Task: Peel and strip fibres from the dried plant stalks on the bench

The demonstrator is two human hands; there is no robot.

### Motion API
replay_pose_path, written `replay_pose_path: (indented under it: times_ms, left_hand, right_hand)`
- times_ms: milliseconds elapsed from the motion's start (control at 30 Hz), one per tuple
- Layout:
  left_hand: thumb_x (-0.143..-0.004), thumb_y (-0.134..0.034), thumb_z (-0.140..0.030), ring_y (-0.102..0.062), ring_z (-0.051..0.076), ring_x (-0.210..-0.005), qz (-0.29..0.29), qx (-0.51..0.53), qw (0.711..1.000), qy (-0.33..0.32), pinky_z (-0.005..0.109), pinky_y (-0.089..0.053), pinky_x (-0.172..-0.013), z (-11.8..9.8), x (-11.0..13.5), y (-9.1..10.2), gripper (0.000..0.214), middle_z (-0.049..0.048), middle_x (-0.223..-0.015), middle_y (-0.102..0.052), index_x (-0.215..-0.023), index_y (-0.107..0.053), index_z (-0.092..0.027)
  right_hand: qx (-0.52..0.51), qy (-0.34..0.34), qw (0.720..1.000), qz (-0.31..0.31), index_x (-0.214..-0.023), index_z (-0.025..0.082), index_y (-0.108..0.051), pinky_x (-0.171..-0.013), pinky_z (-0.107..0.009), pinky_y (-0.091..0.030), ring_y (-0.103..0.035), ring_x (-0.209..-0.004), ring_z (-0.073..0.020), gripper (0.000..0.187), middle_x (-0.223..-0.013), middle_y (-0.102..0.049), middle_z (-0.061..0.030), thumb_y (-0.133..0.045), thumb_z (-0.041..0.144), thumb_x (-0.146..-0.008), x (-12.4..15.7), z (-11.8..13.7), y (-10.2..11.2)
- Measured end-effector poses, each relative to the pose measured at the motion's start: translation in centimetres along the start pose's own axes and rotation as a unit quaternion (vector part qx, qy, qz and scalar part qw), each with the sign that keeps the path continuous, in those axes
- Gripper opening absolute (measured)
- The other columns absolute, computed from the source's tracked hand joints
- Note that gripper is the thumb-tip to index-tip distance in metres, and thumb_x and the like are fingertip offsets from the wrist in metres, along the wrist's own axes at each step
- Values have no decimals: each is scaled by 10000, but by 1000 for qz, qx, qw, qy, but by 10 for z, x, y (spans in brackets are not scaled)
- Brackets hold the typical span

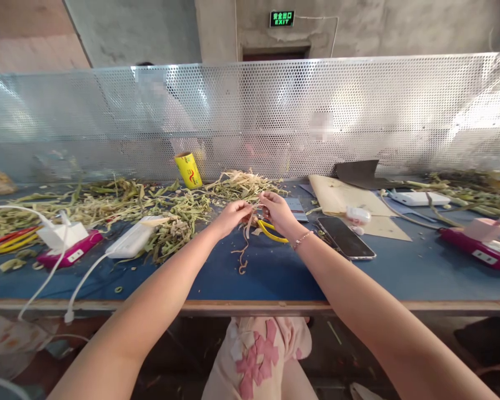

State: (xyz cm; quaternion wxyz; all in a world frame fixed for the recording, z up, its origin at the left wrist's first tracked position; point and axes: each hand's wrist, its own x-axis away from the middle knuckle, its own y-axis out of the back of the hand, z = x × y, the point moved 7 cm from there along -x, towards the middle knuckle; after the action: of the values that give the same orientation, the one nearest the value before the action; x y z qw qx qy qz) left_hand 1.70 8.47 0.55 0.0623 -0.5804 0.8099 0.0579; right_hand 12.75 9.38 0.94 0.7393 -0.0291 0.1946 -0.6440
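Pinching dried strip (246, 236) over blue table (183, 283). Left hand (233, 218) and right hand (277, 212): fingertips closed on strip's upper end, neither clearly nearer. Strip trails below fingers, long axis toward table's near edge, lower end curled. Yellow handles (275, 238) just beside right hand.

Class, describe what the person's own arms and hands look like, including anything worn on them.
The left forearm and right forearm are bare, with no sleeves in view. The left hand and right hand wear no gloves. A thin bracelet, apparently beaded, circles the right wrist; none shows on the left. Rings, if any, cannot be made out.
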Motion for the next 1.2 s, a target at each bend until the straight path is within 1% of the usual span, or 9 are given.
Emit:
replay_pose_path:
  times_ms: [167, 267, 333, 433, 567, 667, 767, 967, 1200]
  left_hand:
    - [-599, -693, -368, -536, 98, -614, 47, 21, 999, -4, 256, -426, -652, -5, 5, -10, 286, -11, -616, -555, -633, -531, -134]
    - [-618, -681, -315, -543, 99, -616, 21, 60, 998, -12, 249, -422, -631, -7, 3, -5, 231, -11, -630, -560, -624, -534, -137]
    - [-631, -666, -263, -545, 95, -623, -12, 98, 995, -16, 241, -417, -623, -8, 1, 1, 173, -5, -649, -575, -638, -548, -136]
    - [-647, -638, -185, -542, 79, -612, -56, 145, 988, -20, 226, -415, -625, -7, -1, 12, 91, 4, -655, -597, -649, -567, -127]
    - [-666, -602, -123, -545, 69, -581, -77, 188, 979, -9, 204, -413, -592, -5, -2, 18, 43, 19, -649, -623, -636, -572, -120]
    - [-673, -588, -94, -555, 64, -581, -82, 215, 973, -1, 186, -424, -592, -3, -3, 19, 68, 12, -605, -611, -612, -569, -116]
    - [-672, -602, -105, -555, 60, -561, -83, 221, 972, -1, 180, -430, -583, -1, -4, 20, 71, 5, -586, -603, -612, -566, -116]
    - [-645, -624, -136, -525, 60, -508, -73, 189, 979, -18, 189, -411, -538, -2, -3, 16, 85, -15, -528, -566, -588, -564, -120]
    - [-629, -612, -109, -530, 60, -556, -89, 165, 982, -3, 176, -364, -495, -2, 0, 13, 30, 21, -598, -605, -602, -610, -96]
  right_hand:
    - [7, 26, 1000, -1, -765, 182, -487, -390, -177, -248, -308, -402, -29, 315, -514, -399, 94, -635, 422, -624, -5, -2, 4]
    - [96, 67, 993, -7, -754, 184, -501, -427, -197, -288, -350, -435, -52, 248, -546, -449, 67, -583, 405, -677, -9, 1, 8]
    - [193, 117, 974, -8, -740, 181, -514, -514, -224, -365, -423, -511, -79, 152, -602, -501, 35, -539, 329, -717, -10, 7, 8]
    - [339, 214, 916, -11, -789, 175, -539, -694, -298, -429, -508, -694, -136, 80, -764, -560, -25, -514, 198, -717, -5, 21, 4]
    - [490, 350, 797, 27, -1016, 194, -536, -859, -390, -397, -472, -975, -218, 319, -1011, -516, -90, -546, 153, -699, 15, 34, -13]
    - [570, 387, 723, 54, -1155, 239, -480, -904, -428, -359, -416, -1049, -246, 436, -1116, -452, -99, -559, 213, -727, 27, 32, -23]
    - [608, 395, 688, 44, -1235, 254, -417, -919, -441, -335, -384, -1091, -268, 540, -1198, -406, -110, -587, 299, -724, 33, 31, -29]
    - [631, 414, 655, 35, -1284, 235, -375, -988, -457, -224, -276, -1220, -297, 650, -1311, -353, -124, -585, 451, -708, 41, 34, -40]
    - [621, 373, 689, 10, -1127, 191, -507, -941, -411, -262, -400, -1077, -253, 391, -1166, -480, -117, -488, 376, -784, 38, 39, -34]
